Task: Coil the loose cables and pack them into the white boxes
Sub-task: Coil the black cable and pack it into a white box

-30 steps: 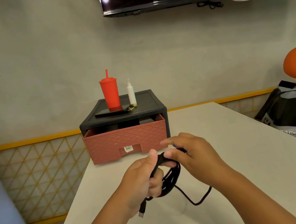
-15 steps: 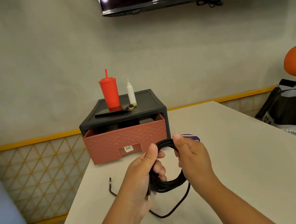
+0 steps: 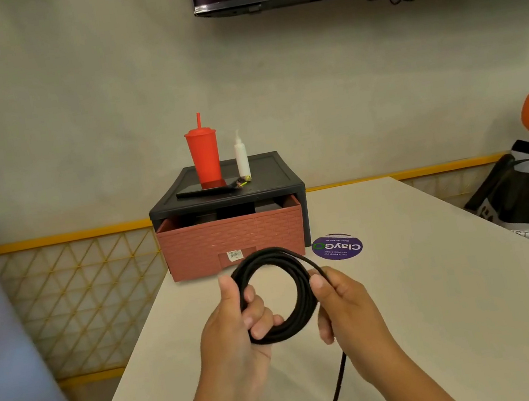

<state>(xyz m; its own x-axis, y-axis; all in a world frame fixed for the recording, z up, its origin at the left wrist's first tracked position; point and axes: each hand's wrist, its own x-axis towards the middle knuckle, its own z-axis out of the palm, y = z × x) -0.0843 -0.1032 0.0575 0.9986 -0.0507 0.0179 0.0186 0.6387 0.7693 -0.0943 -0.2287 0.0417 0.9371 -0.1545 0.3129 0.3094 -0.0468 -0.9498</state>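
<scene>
A black cable (image 3: 297,276) is wound into a round coil of several loops, held upright above the white table (image 3: 424,279). My left hand (image 3: 239,336) grips the coil's left side, fingers curled through the loop and thumb up along the outside. My right hand (image 3: 345,305) pinches the strand at the coil's right side. A loose tail of the cable (image 3: 335,393) hangs below my right hand and trails toward the table's near edge. No white box is in view.
A pink drawer (image 3: 233,243) stands slightly open in a black frame (image 3: 274,183) at the table's far end, with a red tumbler (image 3: 204,156), a white bottle (image 3: 242,158) and a phone (image 3: 204,190) on top. A purple sticker (image 3: 337,247) lies on the table. Black bags (image 3: 528,193) sit right.
The coil has grown rounder and tidier and is raised more upright. The loose tail has shortened and shifted from the left of the table to below my right hand.
</scene>
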